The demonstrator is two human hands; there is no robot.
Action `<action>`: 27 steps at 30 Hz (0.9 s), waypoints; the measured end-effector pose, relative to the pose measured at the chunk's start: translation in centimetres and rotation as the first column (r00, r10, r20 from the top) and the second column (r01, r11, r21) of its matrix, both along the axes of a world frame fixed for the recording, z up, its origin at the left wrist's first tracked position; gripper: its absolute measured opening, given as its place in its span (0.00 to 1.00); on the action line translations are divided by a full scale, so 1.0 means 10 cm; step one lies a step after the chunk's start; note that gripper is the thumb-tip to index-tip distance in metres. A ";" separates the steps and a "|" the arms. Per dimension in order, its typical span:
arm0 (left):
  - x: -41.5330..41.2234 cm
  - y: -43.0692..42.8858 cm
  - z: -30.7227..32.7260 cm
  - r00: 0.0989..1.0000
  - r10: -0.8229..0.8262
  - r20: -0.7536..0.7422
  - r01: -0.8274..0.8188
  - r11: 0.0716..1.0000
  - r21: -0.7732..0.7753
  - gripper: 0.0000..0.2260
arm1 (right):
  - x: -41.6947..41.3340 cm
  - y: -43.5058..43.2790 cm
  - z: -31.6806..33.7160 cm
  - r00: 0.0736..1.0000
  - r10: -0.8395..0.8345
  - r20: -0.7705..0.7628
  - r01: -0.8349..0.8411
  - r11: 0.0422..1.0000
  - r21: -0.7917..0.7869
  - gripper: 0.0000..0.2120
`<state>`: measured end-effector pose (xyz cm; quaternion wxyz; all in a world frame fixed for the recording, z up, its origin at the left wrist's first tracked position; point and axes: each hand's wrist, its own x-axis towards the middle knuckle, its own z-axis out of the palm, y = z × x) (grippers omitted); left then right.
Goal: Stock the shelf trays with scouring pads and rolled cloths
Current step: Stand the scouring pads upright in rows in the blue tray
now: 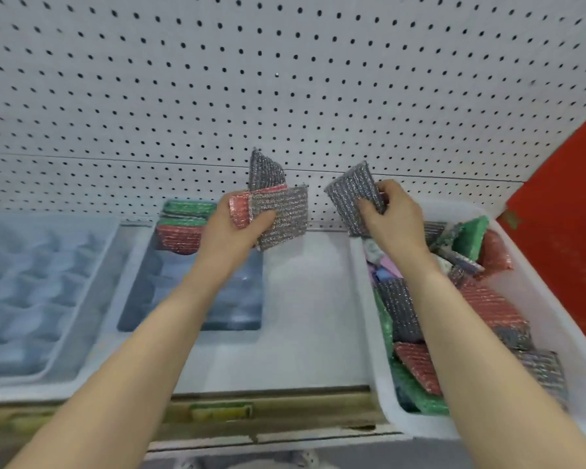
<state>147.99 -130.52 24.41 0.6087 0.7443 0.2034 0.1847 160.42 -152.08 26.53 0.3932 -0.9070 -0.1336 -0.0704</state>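
A fan of silver and red scouring pads [279, 211] sits pinched in the left hand [232, 230], held up above the back of the middle tray [131, 286]. A short stack of green and red pads [183, 225] lies at that tray's far end. The right hand [394, 223] grips a single silver pad [351, 194] over the white bin [364, 299], which is heaped with mixed pads and cloths. A second blue tray [31, 282] sits far left, and a pegboard [285, 79] rises behind.

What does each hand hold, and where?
Left hand grips grey and red pads by their lower left ends; right hand pinches one grey pad by its right edge.
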 end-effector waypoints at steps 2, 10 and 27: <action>-0.24 0.36 0.00 0.995 0.092 0.049 -0.089 0.994 -0.061 0.19 | -0.12 0.31 0.02 0.996 0.070 -0.056 -0.067 0.996 0.058 0.14; -1.08 1.61 -0.18 0.913 0.402 0.067 -0.395 0.913 -0.100 0.16 | -0.68 1.55 -0.29 0.930 0.358 -0.083 -0.340 0.924 0.177 0.13; -1.33 2.11 -0.40 0.953 0.303 0.019 -0.295 0.938 -0.183 0.24 | -0.81 2.64 -1.05 0.782 0.522 0.340 -0.258 0.768 -0.586 0.12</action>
